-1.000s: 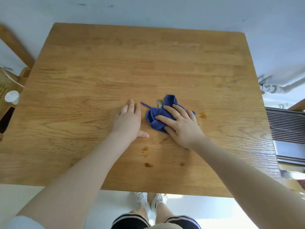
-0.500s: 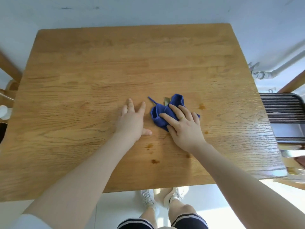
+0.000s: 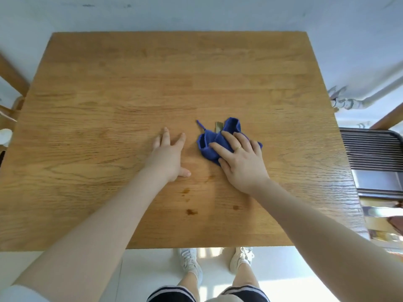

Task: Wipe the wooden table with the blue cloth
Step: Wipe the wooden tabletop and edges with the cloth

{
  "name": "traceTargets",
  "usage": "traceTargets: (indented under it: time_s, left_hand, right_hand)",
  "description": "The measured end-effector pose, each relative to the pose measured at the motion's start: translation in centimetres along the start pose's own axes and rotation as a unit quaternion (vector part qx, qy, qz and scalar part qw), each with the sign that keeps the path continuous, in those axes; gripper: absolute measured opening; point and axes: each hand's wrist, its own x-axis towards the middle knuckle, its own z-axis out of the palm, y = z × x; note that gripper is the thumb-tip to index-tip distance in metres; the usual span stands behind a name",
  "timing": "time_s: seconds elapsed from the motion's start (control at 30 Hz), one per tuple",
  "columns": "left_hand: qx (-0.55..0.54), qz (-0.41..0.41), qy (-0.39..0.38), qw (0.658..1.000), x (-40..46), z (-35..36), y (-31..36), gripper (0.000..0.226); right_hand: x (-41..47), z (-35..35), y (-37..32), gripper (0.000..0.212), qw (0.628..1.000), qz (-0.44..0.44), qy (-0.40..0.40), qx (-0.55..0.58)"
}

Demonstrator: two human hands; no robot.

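Observation:
A crumpled blue cloth (image 3: 209, 142) lies a little right of the middle of the wooden table (image 3: 130, 83). My right hand (image 3: 242, 162) rests flat on top of the cloth, fingers spread and pressing it down, and hides its near right part. My left hand (image 3: 169, 156) lies palm down on the bare wood just left of the cloth, fingers apart, holding nothing. Small brown stains (image 3: 191, 212) mark the wood near the front edge, between my forearms.
A dark slatted chair seat (image 3: 375, 149) stands close to the table's right edge. A wooden chair frame (image 3: 11, 77) is at the far left. A white pipe (image 3: 359, 101) runs along the wall at the right. My feet are below the table's front edge.
The view has shifted, so the table sits more squarely in frame. Both hands stay in place; my left fingers have spread a little.

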Motion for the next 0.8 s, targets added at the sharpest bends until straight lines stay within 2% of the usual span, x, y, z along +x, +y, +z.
traceTargets:
  time_s: [0.1,0.17,0.3,0.4,0.57,0.7,0.8]
  left_hand:
    - [-0.016,-0.016,-0.003,1.000,-0.4,-0.1,0.6,0.102]
    - [-0.013,-0.011,0.016,1.000,-0.8,0.1,1.3,0.098]
    - [0.021,0.030,0.077,0.996,-1.2,1.2,2.7,0.085]
    - [0.022,0.045,0.070,0.996,-1.7,1.4,4.3,0.084]
    - [0.003,0.093,0.030,0.995,-1.5,1.3,7.9,0.104]
    - [0.047,0.085,0.068,0.993,-0.4,2.0,9.6,0.121]
    - [0.055,0.061,0.075,0.994,0.5,2.7,10.1,0.127]
  right_hand:
    - [-1.0,-0.2,0.6,0.043,0.996,-0.080,-0.026,0.019]
    - [0.8,-0.4,2.1,0.043,0.995,-0.099,-0.027,0.019]
    - [6.1,-1.3,4.9,0.042,1.000,0.016,-0.010,0.018]
    - [6.4,-1.5,5.4,0.042,1.000,0.023,-0.014,0.017]
    - [0.0,-1.1,6.3,0.046,0.998,-0.048,-0.012,0.048]
    - [-0.7,-1.7,8.2,0.044,0.992,-0.118,-0.032,0.041]
    - [3.2,-2.0,9.7,0.046,0.997,-0.067,-0.020,0.029]
